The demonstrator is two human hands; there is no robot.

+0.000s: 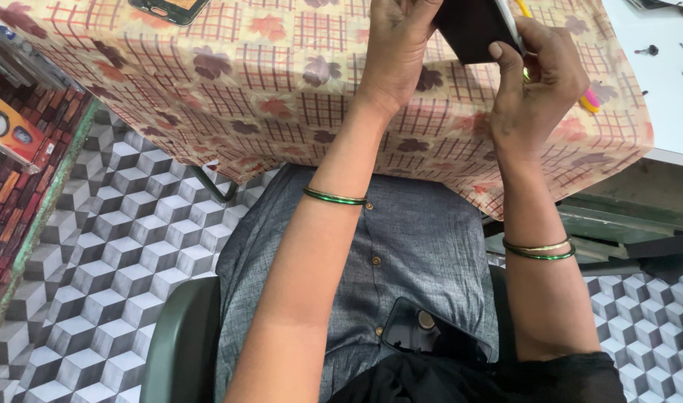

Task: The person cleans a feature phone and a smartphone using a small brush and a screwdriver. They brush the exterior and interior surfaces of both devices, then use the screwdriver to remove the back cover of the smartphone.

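Overhead, dark phone (472,30) tilted, long axis unclear.

table (267,97) | leaf-and-check patterned cloth cover | on it: dark phone (168,9) at far edge | pink-yellow tool (589,101)

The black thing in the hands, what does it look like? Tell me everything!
The black thing is flat, dark and matte, with a straight edge and a rounded lower corner, much like a phone or its back cover. A thin white strip runs along its right side. Both hands hold it above the table: the left hand grips its left edge, the right hand its right side, thumb on its face. Its top is out of view.
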